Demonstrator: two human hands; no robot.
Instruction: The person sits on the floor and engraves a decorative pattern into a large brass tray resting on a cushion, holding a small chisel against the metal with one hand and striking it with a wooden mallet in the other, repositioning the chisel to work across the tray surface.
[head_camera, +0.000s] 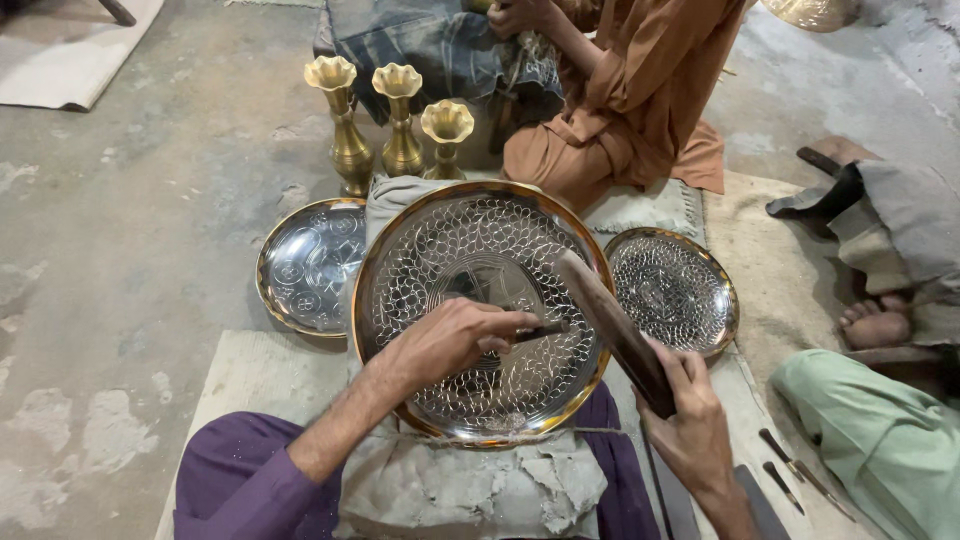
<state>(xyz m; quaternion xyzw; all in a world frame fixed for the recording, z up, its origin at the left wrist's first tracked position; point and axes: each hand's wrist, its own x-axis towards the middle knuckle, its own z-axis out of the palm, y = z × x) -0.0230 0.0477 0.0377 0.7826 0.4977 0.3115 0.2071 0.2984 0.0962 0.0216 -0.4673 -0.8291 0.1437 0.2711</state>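
Head view
Landmark: the large engraved metal plate, gold-rimmed, propped tilted on a grey cloth-wrapped cushion over the person's lap.
Left hand: over the plate's middle, fingers clenched round a short dark chisel; its tip lies just right of the plate's centre, against the engraved face.
Right hand: beyond the plate's lower right rim, fingers wrapped round the lower end of a long dark wooden mallet, which slants up across the plate's right half above the chisel.
Edges: the plate's lower rim rests on the cushion; a smaller engraved plate lies just right of it, a bluish plate just left, partly under it.
Behind the plate: three brass vases, upright, close together; beyond them a seated person in brown.
Open room: bare concrete floor left of the plate; spare chisels lie on the mat to its lower right.
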